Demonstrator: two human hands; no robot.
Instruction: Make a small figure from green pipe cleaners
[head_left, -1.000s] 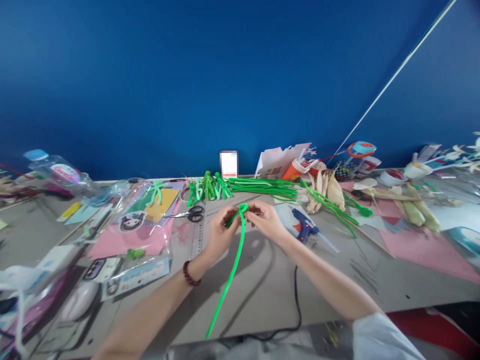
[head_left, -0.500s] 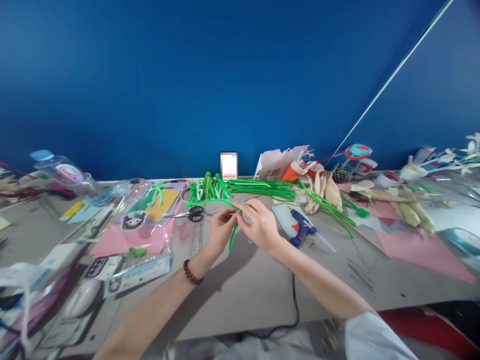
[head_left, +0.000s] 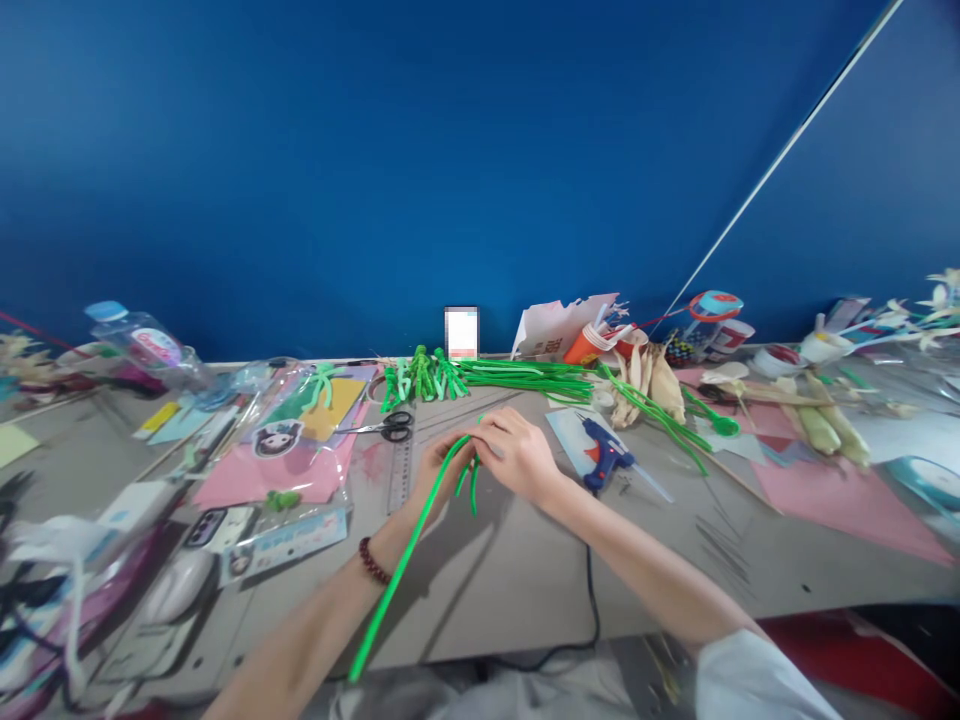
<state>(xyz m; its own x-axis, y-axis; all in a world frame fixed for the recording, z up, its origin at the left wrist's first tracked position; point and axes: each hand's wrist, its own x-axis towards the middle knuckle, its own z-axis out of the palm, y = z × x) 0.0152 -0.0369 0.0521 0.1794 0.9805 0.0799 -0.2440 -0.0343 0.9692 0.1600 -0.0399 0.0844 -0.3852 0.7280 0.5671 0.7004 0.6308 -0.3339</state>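
Head view shows a grey table (head_left: pixel 540 590), with both hands above it and nearly meeting. A bare left hand (head_left: pixel 441 468) and right hand (head_left: pixel 514 452) pinch a green fuzzy strip (head_left: pixel 411 545) between their fingertips; the exact grip is partly hidden. From that meeting point the strip's long axis slopes down and left, back toward the person, passing over the left wrist beside a dark red bracelet (head_left: pixel 373 561). The long free part thus lies nearer the left arm. Short green ends (head_left: pixel 473 492) hang below the fingers.
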